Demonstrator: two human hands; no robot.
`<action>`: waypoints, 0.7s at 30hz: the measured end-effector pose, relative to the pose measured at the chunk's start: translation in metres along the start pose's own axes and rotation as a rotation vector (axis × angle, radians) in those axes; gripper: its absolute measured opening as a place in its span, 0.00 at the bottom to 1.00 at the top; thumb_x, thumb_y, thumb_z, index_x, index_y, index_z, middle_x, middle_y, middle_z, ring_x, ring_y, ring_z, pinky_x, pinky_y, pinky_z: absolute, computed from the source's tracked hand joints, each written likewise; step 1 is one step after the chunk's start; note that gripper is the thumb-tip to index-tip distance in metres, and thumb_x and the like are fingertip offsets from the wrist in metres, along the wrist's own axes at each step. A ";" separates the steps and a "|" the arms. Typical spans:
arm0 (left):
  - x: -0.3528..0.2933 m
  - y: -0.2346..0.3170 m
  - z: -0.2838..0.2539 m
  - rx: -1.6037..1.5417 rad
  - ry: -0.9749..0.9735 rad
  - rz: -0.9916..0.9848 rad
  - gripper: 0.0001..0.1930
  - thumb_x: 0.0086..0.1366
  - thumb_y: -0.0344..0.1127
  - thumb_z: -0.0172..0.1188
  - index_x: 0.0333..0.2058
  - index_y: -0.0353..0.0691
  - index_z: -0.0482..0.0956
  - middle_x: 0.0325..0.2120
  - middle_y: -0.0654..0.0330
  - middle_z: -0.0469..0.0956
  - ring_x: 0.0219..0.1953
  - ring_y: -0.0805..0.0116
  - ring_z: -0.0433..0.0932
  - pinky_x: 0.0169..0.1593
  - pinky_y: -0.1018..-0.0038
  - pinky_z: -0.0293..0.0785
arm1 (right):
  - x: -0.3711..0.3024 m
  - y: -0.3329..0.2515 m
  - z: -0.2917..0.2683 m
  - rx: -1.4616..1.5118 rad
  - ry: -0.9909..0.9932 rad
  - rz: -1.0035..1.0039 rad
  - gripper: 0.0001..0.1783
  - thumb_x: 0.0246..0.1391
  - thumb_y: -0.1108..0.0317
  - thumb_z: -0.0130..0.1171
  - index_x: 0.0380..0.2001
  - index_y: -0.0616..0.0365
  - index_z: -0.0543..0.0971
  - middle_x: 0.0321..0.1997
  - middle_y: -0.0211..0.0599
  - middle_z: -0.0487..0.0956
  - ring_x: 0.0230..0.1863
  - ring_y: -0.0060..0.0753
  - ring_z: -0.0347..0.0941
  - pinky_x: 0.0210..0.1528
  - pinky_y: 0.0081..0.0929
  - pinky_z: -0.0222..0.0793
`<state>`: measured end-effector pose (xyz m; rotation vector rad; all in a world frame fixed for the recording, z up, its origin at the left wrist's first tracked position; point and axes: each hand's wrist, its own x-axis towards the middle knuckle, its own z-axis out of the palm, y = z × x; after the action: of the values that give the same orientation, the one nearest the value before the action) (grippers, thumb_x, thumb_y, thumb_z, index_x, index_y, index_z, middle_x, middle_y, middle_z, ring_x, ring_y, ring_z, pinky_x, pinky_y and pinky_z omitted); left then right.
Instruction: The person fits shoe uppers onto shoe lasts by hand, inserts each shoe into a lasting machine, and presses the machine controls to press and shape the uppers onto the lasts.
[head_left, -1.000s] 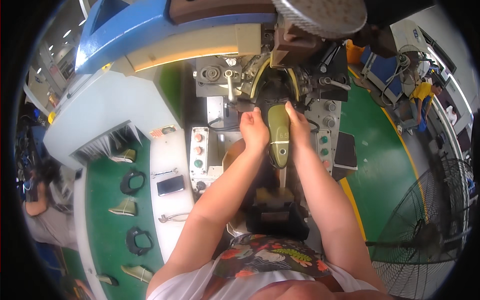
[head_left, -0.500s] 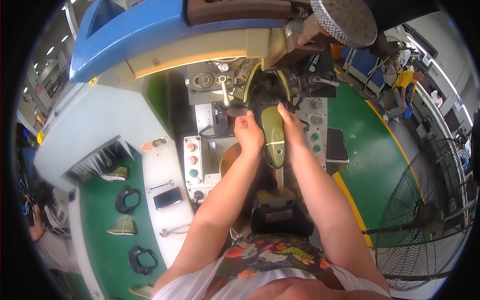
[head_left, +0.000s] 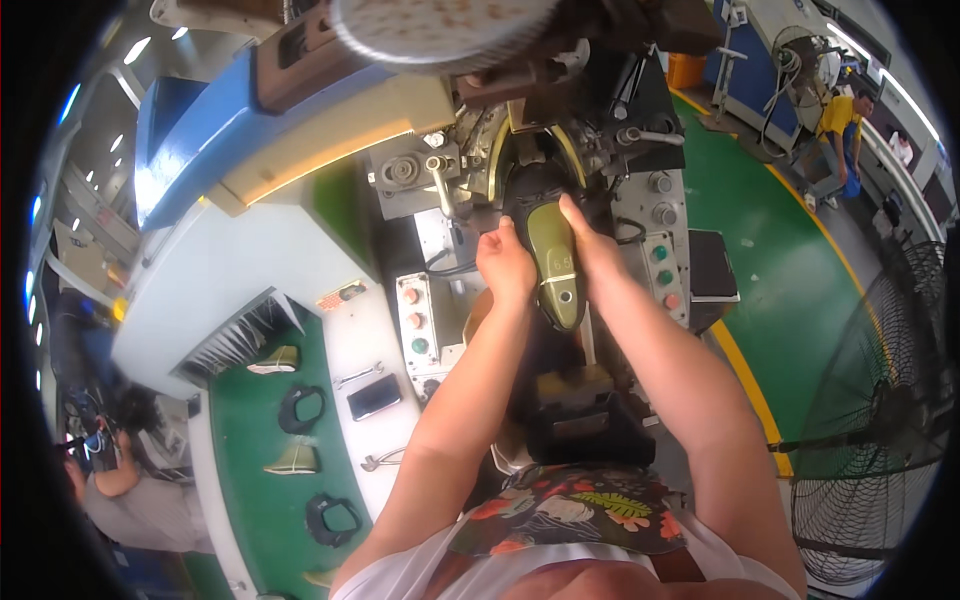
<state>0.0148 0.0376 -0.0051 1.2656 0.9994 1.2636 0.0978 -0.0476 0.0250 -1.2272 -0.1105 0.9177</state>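
Observation:
An olive-green shoe last [head_left: 553,240], sole side up, lies lengthwise between my hands, with dark upper material along its edges. My left hand [head_left: 507,264] is closed against its left side, thumb up and fingers curled. On the opposite side, my right hand [head_left: 597,250] grips it with the thumb along the edge; its other fingers are hidden underneath. The far end of the last reaches the dark clamp of a machine, framed by a curved yellowish band [head_left: 498,160]. A round metal disc [head_left: 440,25] on the machine's blue arm [head_left: 205,135] hangs above, to the left.
Button panels [head_left: 416,322] flank the machine. At left, a white ledge holds a phone [head_left: 375,398] and wrenches [head_left: 358,376]; a green conveyor [head_left: 240,430] carries shoe uppers and black rings. A caged fan [head_left: 870,430] stands right. Other people [head_left: 843,130] are farther off.
The whole view has shifted, moving the ledge and conveyor rightward. The blue arm and disc now appear farther left. Both hands still hold the last at the clamp.

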 end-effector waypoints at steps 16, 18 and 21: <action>-0.009 -0.029 -0.002 -0.196 -0.107 -0.036 0.20 0.75 0.49 0.50 0.30 0.37 0.73 0.30 0.63 0.78 0.34 0.76 0.71 0.41 0.78 0.69 | 0.025 0.027 -0.017 0.053 -0.184 -0.034 0.45 0.49 0.32 0.64 0.51 0.68 0.78 0.50 0.41 0.79 0.48 0.30 0.75 0.52 0.24 0.69; -0.012 -0.031 -0.003 -0.214 -0.067 -0.050 0.20 0.75 0.48 0.49 0.30 0.36 0.73 0.31 0.63 0.78 0.36 0.76 0.71 0.43 0.77 0.68 | 0.018 0.029 -0.015 0.073 -0.182 -0.059 0.43 0.52 0.33 0.62 0.52 0.66 0.77 0.51 0.40 0.79 0.49 0.29 0.74 0.53 0.24 0.68; -0.010 -0.031 -0.001 -0.234 -0.053 -0.017 0.17 0.74 0.44 0.47 0.30 0.37 0.72 0.29 0.66 0.74 0.35 0.75 0.68 0.43 0.77 0.66 | 0.019 0.043 -0.013 0.182 -0.094 -0.203 0.29 0.59 0.41 0.58 0.41 0.61 0.80 0.41 0.32 0.79 0.43 0.24 0.71 0.48 0.21 0.65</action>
<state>0.0165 0.0317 -0.0372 1.1016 0.7975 1.2862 0.0939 -0.0430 -0.0230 -0.9847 -0.2180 0.7902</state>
